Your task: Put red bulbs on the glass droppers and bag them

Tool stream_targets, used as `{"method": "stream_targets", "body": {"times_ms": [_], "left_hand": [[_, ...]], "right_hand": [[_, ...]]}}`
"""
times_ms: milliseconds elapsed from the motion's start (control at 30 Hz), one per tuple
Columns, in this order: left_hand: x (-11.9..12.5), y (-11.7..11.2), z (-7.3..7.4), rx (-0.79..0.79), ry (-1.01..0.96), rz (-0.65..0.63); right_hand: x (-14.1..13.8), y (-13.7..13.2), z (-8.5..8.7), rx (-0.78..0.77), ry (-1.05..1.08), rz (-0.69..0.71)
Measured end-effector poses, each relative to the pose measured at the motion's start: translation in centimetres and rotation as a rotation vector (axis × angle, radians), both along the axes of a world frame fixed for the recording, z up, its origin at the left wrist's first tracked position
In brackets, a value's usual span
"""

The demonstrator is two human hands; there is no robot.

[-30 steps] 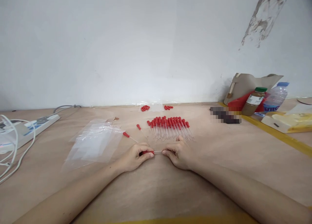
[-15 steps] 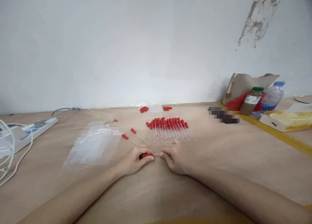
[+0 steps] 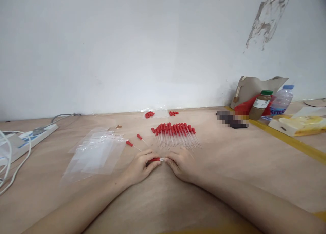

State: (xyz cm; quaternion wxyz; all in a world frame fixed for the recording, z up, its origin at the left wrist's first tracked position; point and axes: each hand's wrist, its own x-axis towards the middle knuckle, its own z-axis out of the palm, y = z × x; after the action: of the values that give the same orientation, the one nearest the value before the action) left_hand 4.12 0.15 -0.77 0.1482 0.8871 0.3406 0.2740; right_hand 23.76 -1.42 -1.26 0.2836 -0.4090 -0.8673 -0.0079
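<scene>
Between thumb and fingers, my left hand [image 3: 143, 166] grips the red rubber bulb [image 3: 154, 159] of a dropper. A short stretch of its clear glass tube [image 3: 162, 159] shows in the gap between my hands. My right hand [image 3: 181, 164] pinches the other part of that tube, which its fingers hide. Just beyond my hands lies a row of several red-bulbed droppers [image 3: 175, 133], tubes toward me. Two more droppers, one with its bulb [image 3: 129, 143] nearer me and one with its bulb [image 3: 139, 136] farther off, lie apart at the left.
Clear plastic bags [image 3: 95, 156] lie spread at left, near a white power strip [image 3: 38, 139] with cables. Loose red bulbs [image 3: 149, 114] sit by the wall. At right stand a green-capped bottle [image 3: 260, 105], a water bottle [image 3: 281, 101], a bag [image 3: 254, 88] and a yellow-white packet [image 3: 297, 125].
My hands have come slightly closer together, and less of the tube shows between them. Both keep their hold on the dropper. The whole view has shifted a little.
</scene>
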Motion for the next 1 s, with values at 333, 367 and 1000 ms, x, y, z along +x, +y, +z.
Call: {"method": "stream_targets", "body": {"times_ms": [333,367,1000], "left_hand": [[-2.0,0.5,1.2,0.209,0.053,0.282],[-2.6,1.0,1.6,0.232,0.094,0.353],[-4.2,4.6,0.1,0.153,0.199,0.439]], "right_hand": [[2.5,0.8,0.8,-0.126,0.105,-0.134],[2.6,1.4,1.1,-0.180,0.156,-0.163],[-8.4,9.4,1.8,-0.297,0.001,-0.485]]}}
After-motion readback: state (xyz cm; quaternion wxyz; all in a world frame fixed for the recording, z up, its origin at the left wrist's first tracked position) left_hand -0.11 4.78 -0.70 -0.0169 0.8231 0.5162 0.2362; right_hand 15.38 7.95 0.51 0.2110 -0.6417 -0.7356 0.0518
